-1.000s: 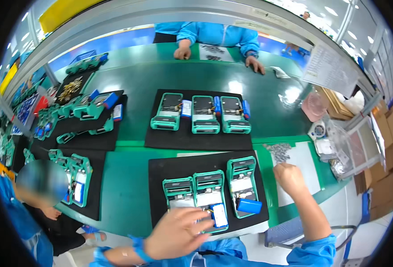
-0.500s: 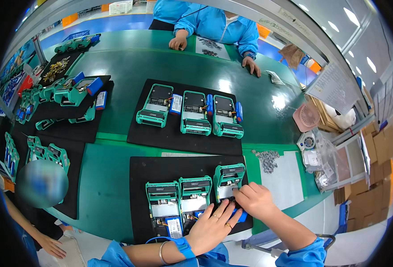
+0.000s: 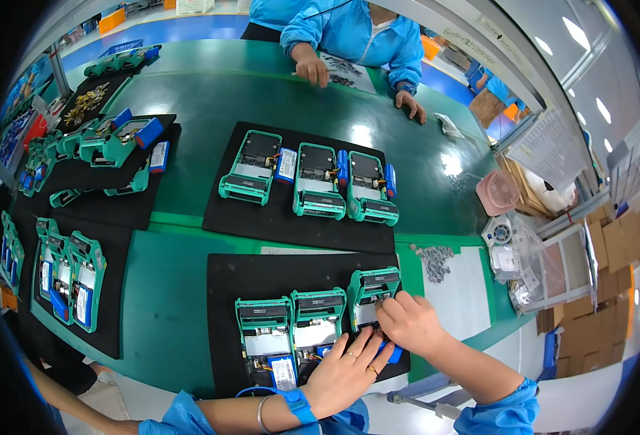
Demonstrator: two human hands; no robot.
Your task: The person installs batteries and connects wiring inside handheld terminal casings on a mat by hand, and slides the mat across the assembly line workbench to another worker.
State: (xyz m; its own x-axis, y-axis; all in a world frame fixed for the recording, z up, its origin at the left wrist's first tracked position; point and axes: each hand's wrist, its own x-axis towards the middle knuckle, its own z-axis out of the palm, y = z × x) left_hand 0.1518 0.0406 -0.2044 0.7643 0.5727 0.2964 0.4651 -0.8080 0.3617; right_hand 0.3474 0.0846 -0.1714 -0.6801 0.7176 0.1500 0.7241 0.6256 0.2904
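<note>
At the left I see green plastic casings [image 3: 88, 279] with blue batteries [image 3: 83, 307] on a left black mat [image 3: 115, 290]; between it and the near black mat [image 3: 222, 290] runs a wide strip of smooth green tabletop [image 3: 162, 304], which gives me sideways room; the near mat, dull against that sheen, carries a boxy left casing [image 3: 264, 315] close beside the middle casing [image 3: 318, 312]; behind them a far black mat [image 3: 262, 223] bears three more.

The left hand [image 3: 340, 375] lies with fingers straight and slightly parted over the middle casing's lower end, reaching across to the right casing [image 3: 373, 286], the one being worked on, near the mat's right edge; the hands hide much of its lower part; the right hand [image 3: 410, 325] meets it with fingers bent and bunched narrow, and I cannot tell whether they hold anything.

Next come small grey metal pieces [image 3: 436, 262], heaped at the upper left of a flat white sheet [image 3: 472, 297]; then a round pink fan [image 3: 499, 190], crumpled clear plastic bags [image 3: 526, 257] and, past the table's edge, brown cardboard boxes [image 3: 613, 250].
</note>
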